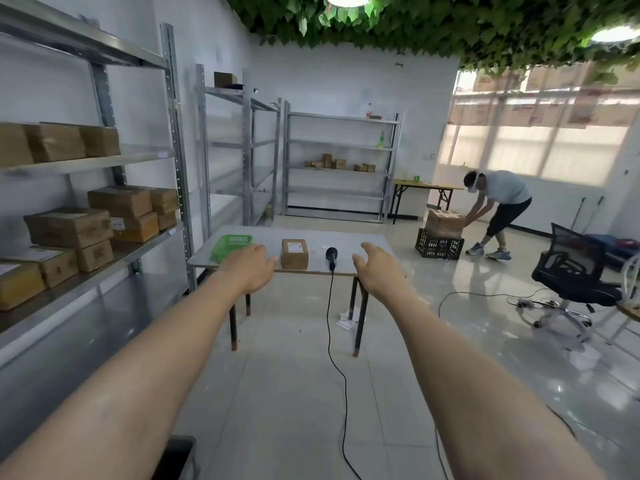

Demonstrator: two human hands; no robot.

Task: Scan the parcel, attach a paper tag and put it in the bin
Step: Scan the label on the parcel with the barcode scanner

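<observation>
A small brown cardboard parcel (294,253) with a white label on top lies on the white table (346,237). To its right lies a black handheld scanner (331,257), its cable hanging off the front edge to the floor. A green plastic basket (230,246) sits at the table's left end. A small white paper tag (326,247) lies just behind the scanner. My left hand (250,268) is stretched out in front of the table, left of the parcel, fingers apart and holding nothing. My right hand (375,268) reaches out right of the scanner, also open and holding nothing.
Metal shelves (104,161) with cardboard boxes line the left wall. More shelving stands at the back. A person (498,209) bends over a box on a black crate (439,244) at the right. An office chair (575,271) and loose cables lie right. Papers lie under the table.
</observation>
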